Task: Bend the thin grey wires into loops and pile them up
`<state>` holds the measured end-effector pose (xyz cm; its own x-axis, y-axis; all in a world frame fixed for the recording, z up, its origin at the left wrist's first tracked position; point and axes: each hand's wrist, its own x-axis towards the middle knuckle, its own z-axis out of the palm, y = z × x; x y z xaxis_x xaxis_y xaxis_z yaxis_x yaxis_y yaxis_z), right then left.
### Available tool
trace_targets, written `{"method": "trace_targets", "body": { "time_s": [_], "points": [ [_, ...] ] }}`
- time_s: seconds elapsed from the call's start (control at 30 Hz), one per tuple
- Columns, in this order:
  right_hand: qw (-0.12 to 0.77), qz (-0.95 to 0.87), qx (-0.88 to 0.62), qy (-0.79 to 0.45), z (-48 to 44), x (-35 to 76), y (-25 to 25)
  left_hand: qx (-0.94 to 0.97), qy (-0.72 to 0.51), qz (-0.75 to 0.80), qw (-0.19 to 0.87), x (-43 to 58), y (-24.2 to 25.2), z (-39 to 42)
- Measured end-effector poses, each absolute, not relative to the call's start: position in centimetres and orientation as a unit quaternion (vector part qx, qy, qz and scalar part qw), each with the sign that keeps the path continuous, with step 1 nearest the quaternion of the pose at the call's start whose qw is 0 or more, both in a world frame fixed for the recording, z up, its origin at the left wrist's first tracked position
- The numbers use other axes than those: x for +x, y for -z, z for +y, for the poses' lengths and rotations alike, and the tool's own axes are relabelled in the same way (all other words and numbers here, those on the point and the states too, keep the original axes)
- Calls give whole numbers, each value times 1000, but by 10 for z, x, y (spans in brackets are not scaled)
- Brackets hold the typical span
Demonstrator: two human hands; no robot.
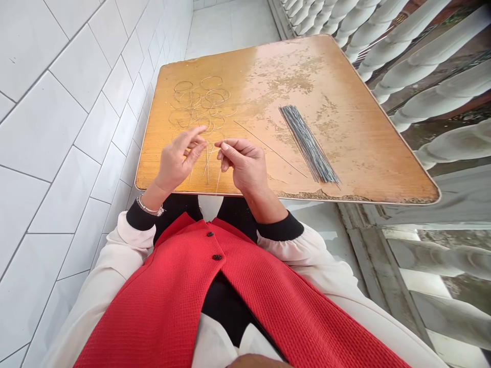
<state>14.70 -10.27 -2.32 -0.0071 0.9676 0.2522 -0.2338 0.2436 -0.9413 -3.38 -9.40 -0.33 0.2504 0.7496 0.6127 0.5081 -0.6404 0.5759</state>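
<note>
My right hand [247,161] pinches a thin metal wire [219,179] between thumb and forefinger, and one end hangs down past the table's near edge. My left hand [178,156] is close beside it, thumb and fingertips drawn together at the wire's curved part; its index finger stretches out above. The fine wire is hard to follow between the fingertips. Beyond both hands, several bent wire rings [201,102] lie overlapping on the table, with straight tails of wire showing just below the fingers.
A bundle of straight grey wires [310,145] lies on the right of the worn wooden table [268,66]. One single straight wire [270,148] rests left of it. A white tiled wall [95,117] flanks the left side; a white balustrade [422,61] runs along the right.
</note>
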Motion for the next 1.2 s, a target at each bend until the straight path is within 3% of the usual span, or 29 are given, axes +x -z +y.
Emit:
{"method": "trace_targets", "body": {
  "time_s": [0.23,0.4,0.6,0.87,1.2],
  "points": [
    [571,-587,-442,-365,-104,145,24,823,-391,399,103,-32,-33,-90],
    [579,-616,-456,-278,-103,146,28,811,-373,407,194,-25,-39,-96],
    [588,-565,-422,-396,-104,144,25,747,-388,421,338,-26,-36,-96],
    [608,-486,-381,-499,-104,142,22,699,-406,412,420,-21,-22,-97],
    [589,-496,-369,-521,-106,144,23,667,-439,435,417,-21,-15,-95]
  ]
}}
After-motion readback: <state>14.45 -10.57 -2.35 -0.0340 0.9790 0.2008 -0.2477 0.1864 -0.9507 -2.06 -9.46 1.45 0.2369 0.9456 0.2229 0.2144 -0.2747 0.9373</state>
